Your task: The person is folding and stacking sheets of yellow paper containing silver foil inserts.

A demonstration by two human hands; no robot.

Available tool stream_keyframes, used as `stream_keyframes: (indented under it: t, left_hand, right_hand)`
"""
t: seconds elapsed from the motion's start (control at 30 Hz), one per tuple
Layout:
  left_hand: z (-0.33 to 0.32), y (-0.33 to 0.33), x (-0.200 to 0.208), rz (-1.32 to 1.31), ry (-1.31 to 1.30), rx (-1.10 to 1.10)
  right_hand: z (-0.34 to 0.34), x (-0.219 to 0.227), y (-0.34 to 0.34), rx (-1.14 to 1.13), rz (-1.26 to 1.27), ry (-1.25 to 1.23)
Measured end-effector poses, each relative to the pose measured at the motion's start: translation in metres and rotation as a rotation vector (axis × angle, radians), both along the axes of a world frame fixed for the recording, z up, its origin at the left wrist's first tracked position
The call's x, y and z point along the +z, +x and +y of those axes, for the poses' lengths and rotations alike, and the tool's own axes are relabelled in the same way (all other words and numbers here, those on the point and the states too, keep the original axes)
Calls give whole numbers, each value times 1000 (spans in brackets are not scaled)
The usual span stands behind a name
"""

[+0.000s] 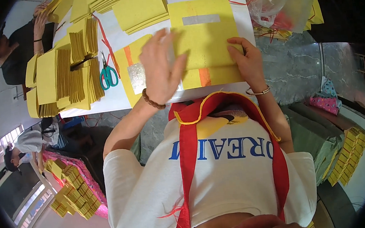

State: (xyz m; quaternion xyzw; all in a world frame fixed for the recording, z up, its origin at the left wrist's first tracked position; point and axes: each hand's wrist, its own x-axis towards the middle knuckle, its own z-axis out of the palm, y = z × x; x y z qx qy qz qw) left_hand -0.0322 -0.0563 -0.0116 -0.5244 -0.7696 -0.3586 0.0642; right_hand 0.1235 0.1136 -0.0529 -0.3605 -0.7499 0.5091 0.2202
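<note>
In front of me on the white table lies a yellow paper sheet (211, 39) with a silver strip near its far end and an orange patch on the folded-looking near edge. My right hand (249, 61) is at its right edge, thumb and fingers curled round the paper. Over the sheet's left edge my left hand (160, 68) is spread, its fingers slightly blurred and holding nothing visible. Partly beneath that hand is another yellow sheet (122, 61), with an orange strip and a silver patch. Green-handled scissors (109, 77) rest to its left.
Stacks of folded yellow paper (55, 77) line the table's left; another stack (140, 10) sits at the back. A clear plastic bag (285, 3) is at the far right. Red ties (106, 40) lie near the scissors. Two people work at the left, one close by the table.
</note>
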Motion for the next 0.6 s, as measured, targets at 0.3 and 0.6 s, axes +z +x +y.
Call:
stream_keyframes:
  t: [0.3,0.6]
  left_hand:
    - [39,21,-17,251,-332,-333]
    - [39,19,-26,259,-434,-320]
  right_hand:
    - [1,-10,1,-7,81,-3]
    - [-11,15,11,120,-62,864]
